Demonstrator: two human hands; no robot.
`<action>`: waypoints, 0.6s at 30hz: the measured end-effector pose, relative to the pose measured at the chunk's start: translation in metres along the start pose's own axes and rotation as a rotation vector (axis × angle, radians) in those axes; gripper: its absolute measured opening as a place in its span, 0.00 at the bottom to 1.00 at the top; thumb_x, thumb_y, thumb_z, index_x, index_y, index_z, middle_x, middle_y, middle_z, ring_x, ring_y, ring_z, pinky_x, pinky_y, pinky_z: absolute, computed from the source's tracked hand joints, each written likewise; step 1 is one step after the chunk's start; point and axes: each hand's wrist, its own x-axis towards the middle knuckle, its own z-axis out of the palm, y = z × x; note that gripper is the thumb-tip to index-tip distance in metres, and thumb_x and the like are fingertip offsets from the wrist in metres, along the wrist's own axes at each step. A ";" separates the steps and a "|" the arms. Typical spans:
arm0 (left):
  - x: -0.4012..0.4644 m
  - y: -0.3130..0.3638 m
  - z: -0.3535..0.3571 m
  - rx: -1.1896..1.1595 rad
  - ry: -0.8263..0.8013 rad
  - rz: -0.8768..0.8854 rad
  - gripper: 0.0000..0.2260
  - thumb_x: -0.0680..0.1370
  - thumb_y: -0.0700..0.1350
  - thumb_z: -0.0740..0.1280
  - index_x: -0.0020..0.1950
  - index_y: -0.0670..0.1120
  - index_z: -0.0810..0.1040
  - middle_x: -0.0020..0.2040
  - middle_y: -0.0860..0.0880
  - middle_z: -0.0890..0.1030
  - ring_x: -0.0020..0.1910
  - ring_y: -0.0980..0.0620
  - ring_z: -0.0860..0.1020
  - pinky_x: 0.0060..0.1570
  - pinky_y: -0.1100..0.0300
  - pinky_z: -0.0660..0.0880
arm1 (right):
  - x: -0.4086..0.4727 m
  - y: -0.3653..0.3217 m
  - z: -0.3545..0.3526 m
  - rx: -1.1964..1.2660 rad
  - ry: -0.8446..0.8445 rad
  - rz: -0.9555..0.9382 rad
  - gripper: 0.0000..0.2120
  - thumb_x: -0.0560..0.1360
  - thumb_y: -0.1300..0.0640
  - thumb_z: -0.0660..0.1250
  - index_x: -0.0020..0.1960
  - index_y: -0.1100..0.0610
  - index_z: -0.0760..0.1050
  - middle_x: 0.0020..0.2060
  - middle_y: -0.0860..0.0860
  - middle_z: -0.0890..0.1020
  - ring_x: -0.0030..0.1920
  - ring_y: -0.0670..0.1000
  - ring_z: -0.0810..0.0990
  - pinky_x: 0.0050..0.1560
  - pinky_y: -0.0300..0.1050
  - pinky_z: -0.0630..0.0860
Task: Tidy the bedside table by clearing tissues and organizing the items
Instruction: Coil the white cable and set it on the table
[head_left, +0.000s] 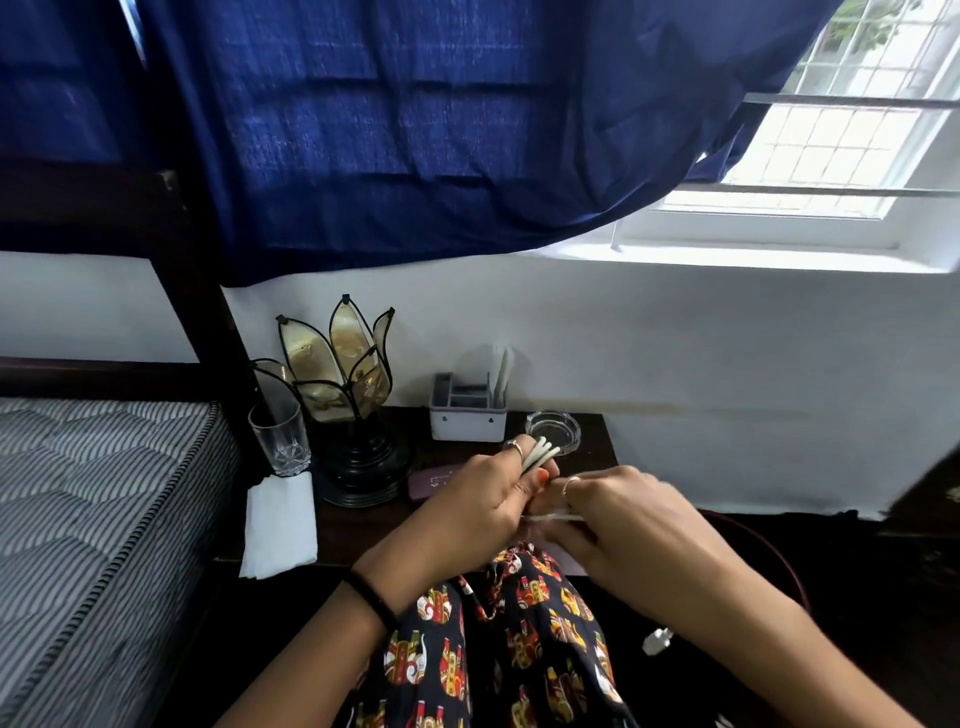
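Over the front of the dark bedside table (363, 525), my left hand (483, 499) grips a small bunch of white cotton swabs (543, 453), their tips fanning up past my fingers. Close beside it, my right hand (618, 514) pinches one more white swab (558, 517) that lies level between the two hands. A folded white tissue (280, 525) lies at the table's left front corner, hanging over the edge. A white compartmented organizer (467, 413) with a few white sticks stands at the back by the wall.
A petal-shaped glass lamp (343, 374) on a black base stands at the back left, with a clear drinking glass (280, 436) beside it. A round glass ashtray (553, 431) sits right of the organizer. A dark flat case (431, 480) lies near the lamp. A striped mattress (93, 519) borders the left.
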 end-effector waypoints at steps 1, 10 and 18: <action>-0.002 -0.002 0.000 -0.025 -0.010 -0.006 0.07 0.81 0.48 0.57 0.49 0.49 0.72 0.35 0.55 0.76 0.33 0.61 0.74 0.38 0.62 0.72 | 0.001 0.003 -0.004 0.040 0.054 -0.004 0.13 0.76 0.43 0.60 0.55 0.46 0.77 0.52 0.43 0.81 0.49 0.49 0.81 0.48 0.46 0.77; -0.017 0.012 0.006 -0.626 -0.179 -0.072 0.20 0.78 0.61 0.56 0.44 0.44 0.74 0.27 0.54 0.66 0.24 0.58 0.62 0.29 0.64 0.61 | 0.017 0.024 -0.023 0.327 0.200 0.010 0.04 0.68 0.51 0.74 0.42 0.47 0.81 0.37 0.45 0.83 0.38 0.47 0.81 0.41 0.50 0.78; -0.016 0.022 0.001 -1.046 -0.076 -0.154 0.15 0.76 0.54 0.62 0.34 0.46 0.70 0.21 0.54 0.61 0.18 0.59 0.56 0.26 0.62 0.60 | 0.025 0.040 -0.006 0.608 0.206 -0.037 0.07 0.74 0.50 0.69 0.44 0.52 0.83 0.37 0.47 0.81 0.40 0.45 0.81 0.45 0.44 0.77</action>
